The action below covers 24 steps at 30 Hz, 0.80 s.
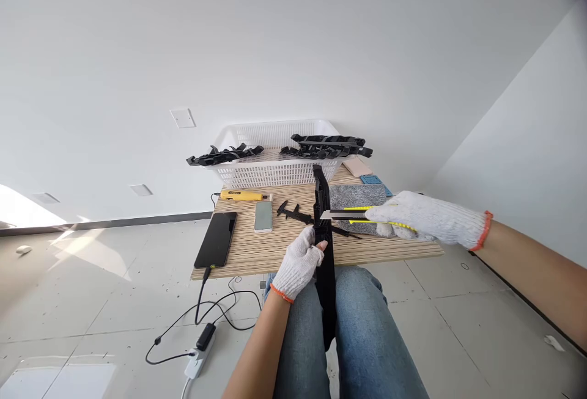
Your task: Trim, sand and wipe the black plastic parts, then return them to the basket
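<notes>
A long black plastic part [326, 277] stands between my knees and leans up past the table edge. My left hand [300, 261], in a white knit glove with the thumb tip bare, is closed around its middle. In my gloved right hand [406, 215] is a yellow and black utility knife [355, 214]. Its extended blade points left and overlaps the part just above my left hand; whether it touches, I cannot tell. Behind the part lies a black caliper [296, 212], partly hidden. A grey cloth [360, 197] lies beneath the knife.
At the back, a white plastic basket [275, 173] carries several black parts [328, 145]. A yellow corded tool [243, 195], a sharpening stone-like block [263, 215] and a black phone or tablet [216, 240] lie on the left of the table [257, 258]. Cables run to a power strip [199, 356] on the floor.
</notes>
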Tool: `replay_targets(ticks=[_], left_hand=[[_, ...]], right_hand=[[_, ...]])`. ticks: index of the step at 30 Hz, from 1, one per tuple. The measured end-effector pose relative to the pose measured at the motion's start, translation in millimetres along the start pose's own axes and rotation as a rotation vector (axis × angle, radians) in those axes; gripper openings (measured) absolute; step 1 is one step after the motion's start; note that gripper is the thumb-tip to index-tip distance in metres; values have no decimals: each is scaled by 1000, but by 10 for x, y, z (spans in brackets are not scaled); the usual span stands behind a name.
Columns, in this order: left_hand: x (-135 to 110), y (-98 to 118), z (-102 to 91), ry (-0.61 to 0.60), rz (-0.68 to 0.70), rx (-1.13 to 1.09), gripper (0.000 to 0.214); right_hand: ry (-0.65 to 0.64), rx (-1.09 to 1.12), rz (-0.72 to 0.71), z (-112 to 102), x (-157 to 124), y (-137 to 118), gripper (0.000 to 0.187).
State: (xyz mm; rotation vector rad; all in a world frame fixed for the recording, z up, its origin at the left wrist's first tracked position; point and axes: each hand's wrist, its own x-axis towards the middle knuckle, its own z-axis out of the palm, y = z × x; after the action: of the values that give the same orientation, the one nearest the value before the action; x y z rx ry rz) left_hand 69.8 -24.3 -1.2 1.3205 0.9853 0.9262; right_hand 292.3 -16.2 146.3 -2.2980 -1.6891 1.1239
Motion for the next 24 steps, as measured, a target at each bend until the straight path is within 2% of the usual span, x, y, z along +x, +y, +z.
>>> replay_targets(ticks=[3, 6, 8, 9, 10, 13, 16, 21, 24], left_hand=[[17, 7, 5, 26, 22, -84, 32], [59, 79, -80, 206, 83, -236, 53], [83, 200, -191, 284, 97, -280, 54], [93, 284, -251, 261, 87, -251, 50], [101, 378, -307, 222, 75, -156, 44], [139, 678, -420, 137, -3, 361, 24], [219, 900, -446, 36, -10, 690, 18], [357, 1044, -443, -74, 2, 871, 16], [398, 1064, -448, -100, 46, 928, 18]], right_hand=[[-8, -4, -17, 2, 28, 55, 51], [29, 18, -38, 3, 41, 113, 49], [55, 60, -53, 4, 33, 157, 46], [62, 95, -61, 7, 28, 181, 45], [68, 136, -71, 14, 23, 206, 43], [96, 284, -117, 65, 43, 301, 43], [111, 441, -162, 193, 156, 440, 47], [143, 825, -189, 560, 486, 687, 55], [159, 945, -164, 711, 600, 756, 52]])
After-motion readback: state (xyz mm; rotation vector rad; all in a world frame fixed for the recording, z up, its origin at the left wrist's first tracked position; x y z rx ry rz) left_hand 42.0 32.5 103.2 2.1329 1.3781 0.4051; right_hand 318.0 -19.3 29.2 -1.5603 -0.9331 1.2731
